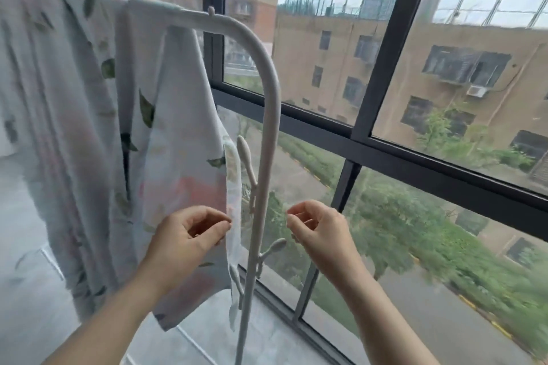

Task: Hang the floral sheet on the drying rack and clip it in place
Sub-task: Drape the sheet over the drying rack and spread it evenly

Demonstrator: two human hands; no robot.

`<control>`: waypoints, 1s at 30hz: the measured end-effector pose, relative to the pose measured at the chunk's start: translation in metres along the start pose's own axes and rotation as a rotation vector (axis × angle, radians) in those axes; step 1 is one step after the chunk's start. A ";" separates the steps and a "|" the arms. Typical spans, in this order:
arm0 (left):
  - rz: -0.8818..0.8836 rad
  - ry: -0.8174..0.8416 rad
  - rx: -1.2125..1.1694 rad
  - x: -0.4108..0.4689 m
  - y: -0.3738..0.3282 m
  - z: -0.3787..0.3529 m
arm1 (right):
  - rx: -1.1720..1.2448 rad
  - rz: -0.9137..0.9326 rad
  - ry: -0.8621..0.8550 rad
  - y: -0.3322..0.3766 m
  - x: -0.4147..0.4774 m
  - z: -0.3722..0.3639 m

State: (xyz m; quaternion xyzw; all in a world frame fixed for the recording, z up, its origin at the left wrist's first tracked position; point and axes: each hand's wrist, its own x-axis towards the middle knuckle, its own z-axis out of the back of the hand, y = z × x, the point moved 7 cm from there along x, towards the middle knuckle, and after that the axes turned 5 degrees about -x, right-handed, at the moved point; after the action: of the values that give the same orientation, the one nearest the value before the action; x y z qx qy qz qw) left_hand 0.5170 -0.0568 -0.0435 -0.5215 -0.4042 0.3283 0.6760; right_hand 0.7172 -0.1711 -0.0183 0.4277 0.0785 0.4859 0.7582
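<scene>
— What's the sheet (74, 115) made of?
— Thin, soft cloth, matt, with a faded leaf and flower print.
— And the rack (268, 115)?
— A smooth tube, matt white coating; its pegs look the same.
— The window frame (382, 74)?
— Dark, smooth, slightly glossy; the panes are glass.

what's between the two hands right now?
In the head view, the rack's white upright post stands between the left hand and right hand, with the sheet's hanging edge just left of it.

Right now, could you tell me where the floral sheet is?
The floral sheet hangs on the left of the head view, draped over the drying rack's top bar, with its right edge beside the left hand.
</scene>
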 end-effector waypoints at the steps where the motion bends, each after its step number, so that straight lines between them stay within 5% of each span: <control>1: 0.007 -0.019 0.005 -0.004 0.003 0.006 | 0.010 0.017 0.019 0.003 0.000 -0.005; 13: 0.098 -0.211 0.075 -0.039 0.016 0.037 | 0.111 0.058 0.154 -0.005 0.012 -0.030; 23: 0.125 -0.606 0.143 -0.065 -0.004 0.012 | 0.227 0.263 0.386 -0.022 0.072 -0.025; 30: 0.089 -0.734 0.189 -0.076 -0.025 0.001 | 0.242 0.365 0.447 -0.011 0.101 -0.022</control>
State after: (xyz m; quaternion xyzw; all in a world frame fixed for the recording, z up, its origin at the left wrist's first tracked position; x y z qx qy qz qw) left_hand 0.4823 -0.1282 -0.0347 -0.3215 -0.5643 0.5582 0.5164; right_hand 0.7652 -0.0794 -0.0104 0.4044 0.2226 0.6832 0.5659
